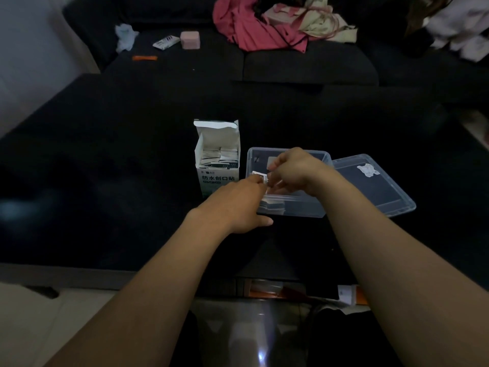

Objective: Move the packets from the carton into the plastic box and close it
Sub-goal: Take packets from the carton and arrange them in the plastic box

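A white carton [217, 160] stands open on the black table, with several small packets [219, 158] inside it. Right of it sits a clear plastic box [304, 202], open, with a few packets [272, 206] stacked at its near left corner. Its clear lid [375, 186] lies flat to the right. My left hand [235, 205] reaches to the box's left rim and pinches a small packet [259, 178]. My right hand [293, 172] hovers over the box, its fingertips closed on the same packet from the other side.
The black table [119, 181] spreads wide to the left and behind. A dark sofa [304, 64] behind it carries pink clothing [251, 25], a pink box [189, 40], a white tube [166, 42] and an orange strip [144, 58].
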`<state>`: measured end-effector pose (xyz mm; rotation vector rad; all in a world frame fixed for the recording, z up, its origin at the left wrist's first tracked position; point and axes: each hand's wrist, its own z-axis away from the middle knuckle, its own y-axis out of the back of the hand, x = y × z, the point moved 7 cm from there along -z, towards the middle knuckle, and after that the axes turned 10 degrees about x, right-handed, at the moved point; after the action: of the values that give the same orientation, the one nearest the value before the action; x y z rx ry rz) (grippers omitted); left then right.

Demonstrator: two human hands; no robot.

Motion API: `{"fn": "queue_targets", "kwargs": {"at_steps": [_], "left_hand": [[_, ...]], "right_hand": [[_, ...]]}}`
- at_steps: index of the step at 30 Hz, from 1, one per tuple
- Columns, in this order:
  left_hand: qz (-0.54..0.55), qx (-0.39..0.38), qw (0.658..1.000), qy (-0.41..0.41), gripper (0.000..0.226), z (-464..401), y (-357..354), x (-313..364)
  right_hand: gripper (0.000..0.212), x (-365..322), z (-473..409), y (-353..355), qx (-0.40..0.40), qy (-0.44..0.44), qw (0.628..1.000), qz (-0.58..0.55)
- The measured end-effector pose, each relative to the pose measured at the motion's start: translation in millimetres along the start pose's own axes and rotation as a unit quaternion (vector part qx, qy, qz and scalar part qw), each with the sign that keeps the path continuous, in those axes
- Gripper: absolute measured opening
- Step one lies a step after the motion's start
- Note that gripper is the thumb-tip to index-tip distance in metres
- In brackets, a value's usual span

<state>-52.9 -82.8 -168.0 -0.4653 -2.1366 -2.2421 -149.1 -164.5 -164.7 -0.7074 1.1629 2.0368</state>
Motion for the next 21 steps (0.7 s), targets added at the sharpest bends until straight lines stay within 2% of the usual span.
{"fn": "queue_targets", "kwargs": {"at_steps": [5, 8, 10, 12, 14, 16, 18, 21], "left_hand": [[0.005, -0.005, 1.0, -0.004, 0.07, 0.5, -0.9, -0.7], [-0.005, -0.008, 1.0, -0.004, 0.063, 1.1, -0.5, -1.2], [-0.014, -0.004, 1.0, -0.007, 0.059, 1.3, 0.4, -0.6], [-0.019, 0.012, 1.0, -0.006, 0.056, 1.3, 2.6, 0.1], [-0.025, 0.032, 0.999, -0.003, 0.052, 0.5, 5.2, 0.0], [-0.03, 0.04, 0.999, 0.006, 0.047, 0.1, 6.5, -1.0], [-0.031, 0.04, 0.999, 0.014, 0.043, 0.4, 6.8, -2.2], [-0.033, 0.04, 0.998, 0.019, 0.042, 1.2, 7.2, -3.0]], "right_hand": [[0.015, 0.9, 1.4, -2.2, -0.016, -0.004, 0.999, -0.037], [0.014, -2.1, -0.7, 6.9, 0.032, 0.022, 0.999, -0.026], [0.015, -5.9, -5.9, 15.9, 0.095, 0.073, 0.991, 0.054], [0.027, -7.4, -9.2, 17.0, 0.123, 0.104, 0.974, 0.161], [0.043, -4.8, -9.7, 10.1, 0.098, 0.1, 0.964, 0.225], [0.051, -2.9, -7.7, 1.7, 0.065, 0.1, 0.956, 0.269], [0.052, -1.5, -7.7, -1.4, 0.056, 0.102, 0.944, 0.308], [0.05, 0.3, -10.2, 1.4, 0.069, 0.102, 0.943, 0.309]]}}
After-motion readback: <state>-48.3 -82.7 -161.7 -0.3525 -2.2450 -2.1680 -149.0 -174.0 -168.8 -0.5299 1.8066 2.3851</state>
